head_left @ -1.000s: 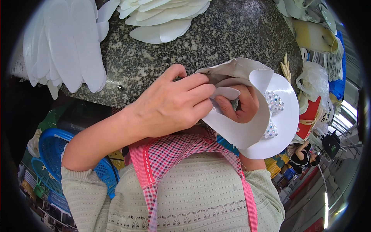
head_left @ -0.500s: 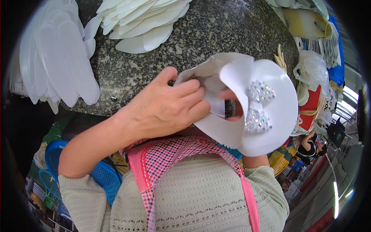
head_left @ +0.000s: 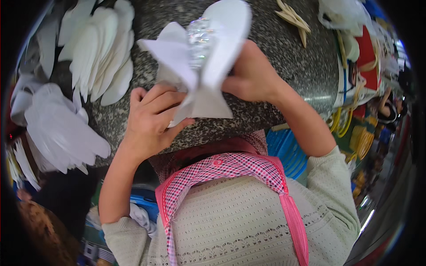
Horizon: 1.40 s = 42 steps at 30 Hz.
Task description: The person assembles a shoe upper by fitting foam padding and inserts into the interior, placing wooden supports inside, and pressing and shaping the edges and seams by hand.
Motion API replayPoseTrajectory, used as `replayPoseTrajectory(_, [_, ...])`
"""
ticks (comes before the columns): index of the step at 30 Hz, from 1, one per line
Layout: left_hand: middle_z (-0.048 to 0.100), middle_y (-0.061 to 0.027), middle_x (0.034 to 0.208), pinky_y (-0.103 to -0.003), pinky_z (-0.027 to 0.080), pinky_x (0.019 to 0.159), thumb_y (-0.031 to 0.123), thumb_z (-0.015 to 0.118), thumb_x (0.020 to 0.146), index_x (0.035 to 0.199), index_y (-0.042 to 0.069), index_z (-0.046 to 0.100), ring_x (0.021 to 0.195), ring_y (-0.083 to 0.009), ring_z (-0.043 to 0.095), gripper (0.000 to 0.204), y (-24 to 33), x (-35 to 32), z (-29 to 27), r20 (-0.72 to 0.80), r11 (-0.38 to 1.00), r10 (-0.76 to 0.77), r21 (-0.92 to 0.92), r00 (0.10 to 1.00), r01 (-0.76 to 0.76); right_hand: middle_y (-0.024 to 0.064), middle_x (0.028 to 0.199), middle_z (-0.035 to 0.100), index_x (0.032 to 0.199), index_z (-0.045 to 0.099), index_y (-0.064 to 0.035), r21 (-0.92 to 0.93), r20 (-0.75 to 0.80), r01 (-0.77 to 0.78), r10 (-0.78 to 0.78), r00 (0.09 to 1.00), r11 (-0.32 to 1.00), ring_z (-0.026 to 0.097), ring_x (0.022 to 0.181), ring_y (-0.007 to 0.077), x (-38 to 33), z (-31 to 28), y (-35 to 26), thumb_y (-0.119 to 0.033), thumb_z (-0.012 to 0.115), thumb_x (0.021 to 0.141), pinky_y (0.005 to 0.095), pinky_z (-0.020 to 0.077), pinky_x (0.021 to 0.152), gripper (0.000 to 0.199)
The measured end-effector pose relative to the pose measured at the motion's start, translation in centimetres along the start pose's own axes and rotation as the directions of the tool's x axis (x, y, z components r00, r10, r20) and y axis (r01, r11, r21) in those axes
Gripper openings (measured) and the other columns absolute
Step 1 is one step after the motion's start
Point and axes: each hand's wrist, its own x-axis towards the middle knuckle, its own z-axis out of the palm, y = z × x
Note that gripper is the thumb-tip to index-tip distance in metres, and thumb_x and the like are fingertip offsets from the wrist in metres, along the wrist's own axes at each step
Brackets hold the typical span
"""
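Between my hands I hold a white shoe upper [head_left: 220, 40] with a sparkling rhinestone bow [head_left: 199, 42] on it, slightly smeared by motion. It is tilted over the stone worktop, its folded flaps and lower edge toward me. My left hand [head_left: 155, 116] has its fingers curled on the upper's lower left edge, the thumb beneath. On the other side, my right hand [head_left: 253, 73] grips the upper; its fingertips are hidden behind the white material.
White insoles lie in one fanned pile [head_left: 100, 48] and another pile [head_left: 62, 126] at the left. The speckled stone worktop [head_left: 275, 48] carries pale strips [head_left: 293, 20] at the far right. A blue plastic basket [head_left: 288, 148] sits below its edge. Another person's dark sleeve shows lower left.
The upper has turned, its bow now facing up and away, and has moved farther out and left. My right hand, mostly hidden behind it before, now shows. The whole view has shifted.
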Motion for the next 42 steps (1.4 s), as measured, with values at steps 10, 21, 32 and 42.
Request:
replayPoseTrajectory(10, [0.065, -0.0012, 0.090, -0.037, 0.031, 0.076, 0.012, 0.077, 0.061, 0.084, 0.012, 0.069, 0.089, -0.0223, 0.056, 0.024, -0.1, -0.2, 0.4, 0.074, 0.991, -0.131, -0.028, 0.989, 0.133, 0.0160, 0.068, 0.060, 0.068, 0.056, 0.0004, -0.280, 0.177, -0.165, 0.220, 0.959, 0.946, 0.061, 0.071, 0.0347, 3.3, -1.3, -0.5, -0.008, 0.061, 0.055, 0.0399, 0.0493, 0.064, 0.016])
replayPoseTrajectory(21, [0.068, 0.0005, 0.091, -0.037, 0.031, 0.087, 0.009, 0.077, 0.061, 0.082, 0.013, 0.069, 0.088, -0.0196, 0.059, 0.023, 0.3, 0.0, 0.4, 0.115, 0.979, -0.203, -0.005, 0.972, 0.205, 0.0210, 0.077, 0.063, 0.081, 0.062, 0.0043, -0.188, 0.262, -0.140, 0.187, 0.947, 0.972, 0.063, 0.077, 0.0359, 3.6, -1.4, -0.6, 0.001, 0.059, 0.055, 0.0393, 0.0533, 0.066, 0.026])
replayPoseTrajectory(32, [0.062, -0.0112, 0.094, -0.033, 0.049, 0.068, 0.003, 0.072, 0.066, 0.092, 0.004, 0.067, 0.077, -0.0229, 0.058, 0.026, -0.4, 0.9, 0.2, 0.204, 0.995, -0.090, -0.031, 0.975, 0.099, 0.0110, 0.090, 0.061, 0.085, 0.064, -0.0053, -0.562, -0.066, 0.077, -0.137, 0.988, 0.824, 0.062, 0.082, 0.0272, 0.6, -3.5, 2.0, -0.018, 0.069, 0.066, 0.0343, 0.0518, 0.060, 0.023])
replayPoseTrajectory(42, [0.063, -0.0071, 0.088, -0.034, 0.046, 0.069, 0.007, 0.077, 0.061, 0.092, 0.004, 0.067, 0.081, -0.0214, 0.056, 0.032, 0.7, 2.3, -0.1, 0.160, 0.982, -0.137, -0.111, 0.977, 0.156, -0.0003, 0.096, 0.059, 0.078, 0.066, -0.0076, -0.330, 0.329, 0.573, -0.478, 0.815, 0.750, 0.051, 0.100, 0.0163, -3.2, -1.8, 2.0, -0.017, 0.060, 0.068, 0.0352, 0.0379, 0.083, 0.015])
